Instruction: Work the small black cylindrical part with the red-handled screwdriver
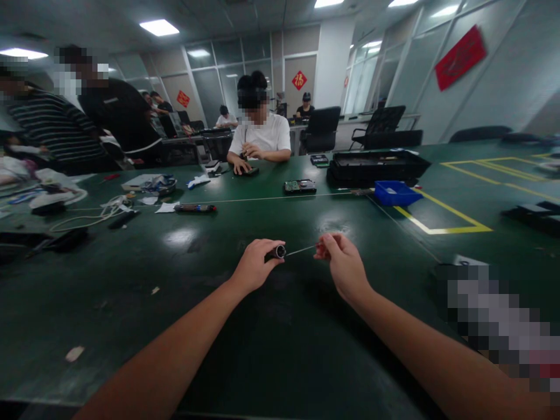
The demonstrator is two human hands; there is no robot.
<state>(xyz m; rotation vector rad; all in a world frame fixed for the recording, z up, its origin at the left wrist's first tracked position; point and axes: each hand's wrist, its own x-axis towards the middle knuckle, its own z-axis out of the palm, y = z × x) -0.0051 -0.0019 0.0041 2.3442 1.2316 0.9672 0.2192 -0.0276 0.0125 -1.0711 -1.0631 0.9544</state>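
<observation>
My left hand (256, 265) is closed around a dark cylinder (279, 252), its round, pale-rimmed end facing right. A thin metal rod (301, 251) stretches between that end and my right hand (341, 259), whose thumb and fingers pinch its far end. Whether the rod touches the cylinder I cannot tell. Both hands are raised a little over the green table (280, 350). Beyond them lies a hard drive (300, 186) with its circuit-board side up.
A black tray (378, 169) and a blue bin (396, 192) stand at the back right. A pen-shaped tool (195, 208) and a pale cable (94, 216) lie on the left. Across the table a person in a white shirt (273, 134) handles a dark device (251, 171).
</observation>
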